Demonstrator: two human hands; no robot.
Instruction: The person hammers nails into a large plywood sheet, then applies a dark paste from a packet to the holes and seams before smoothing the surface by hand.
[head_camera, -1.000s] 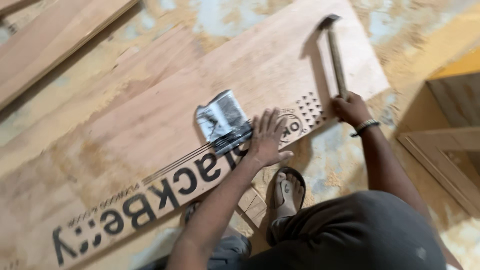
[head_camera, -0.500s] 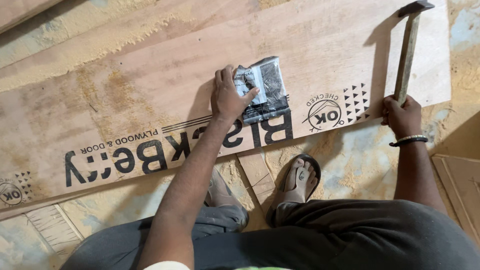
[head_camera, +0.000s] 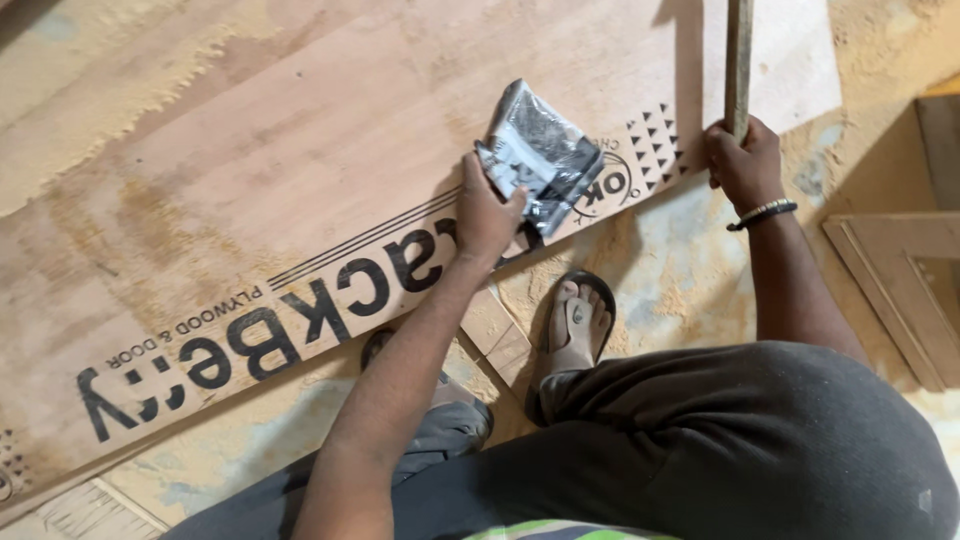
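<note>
Dusty floor (head_camera: 690, 290), plywood sheet (head_camera: 300, 180) flat on it. Left hand (head_camera: 487, 215) grips black-and-white packet (head_camera: 540, 155) on the sheet; right hand (head_camera: 745, 160) clenched on wooden handle (head_camera: 739, 60). No nails visible yet.

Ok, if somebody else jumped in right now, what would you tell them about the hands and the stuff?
Left hand: grips the edge of a crinkly black-and-white plastic packet lying on the plywood sheet.
Right hand: closed around a wooden handle held upright at the sheet's edge; its head is out of view.
The sheet lies flat on the dusty floor.
Packet is not visibly open. Nothing else looks worked on.
</note>
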